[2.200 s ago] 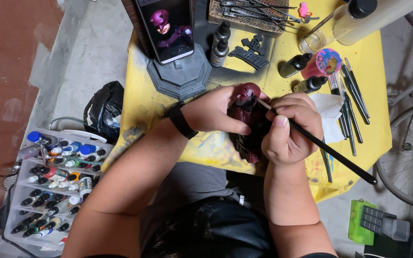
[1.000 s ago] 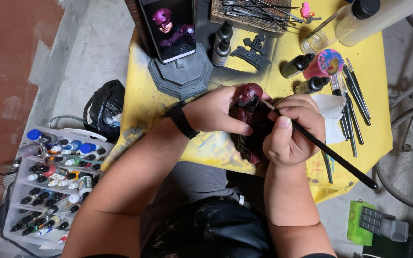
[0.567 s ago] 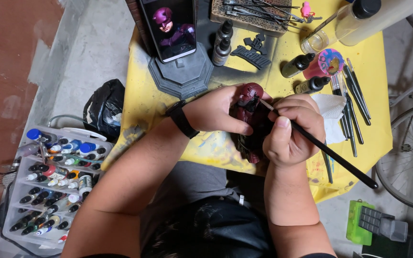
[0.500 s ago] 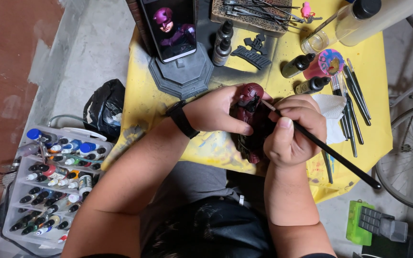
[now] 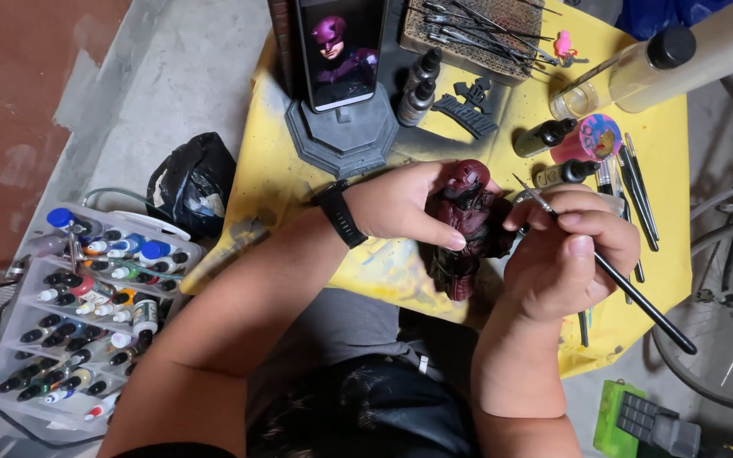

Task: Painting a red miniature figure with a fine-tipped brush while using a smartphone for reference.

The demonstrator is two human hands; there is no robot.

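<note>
A dark red figurine (image 5: 468, 222) is held over the near edge of the yellow table (image 5: 646, 153), the left hand (image 5: 405, 203) closed around its back. The right hand (image 5: 570, 259) pinches a thin black paintbrush (image 5: 612, 271), its tip lifted just beside the figurine's head; a phone (image 5: 339, 47) stands upright beyond

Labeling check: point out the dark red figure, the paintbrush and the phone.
dark red figure (image 5: 468, 212), head view, on its torso
paintbrush (image 5: 638, 298), head view, on its black handle
phone (image 5: 339, 51), head view, on its screen

A small table under a paint-stained yellow cloth (image 5: 299, 161) carries a grey octagonal base (image 5: 343, 136), dropper bottles (image 5: 417, 89) and loose brushes (image 5: 634, 182). A pink paint pot (image 5: 591, 138) sits near its right edge, beside a clear black-capped bottle (image 5: 621, 72).
</note>
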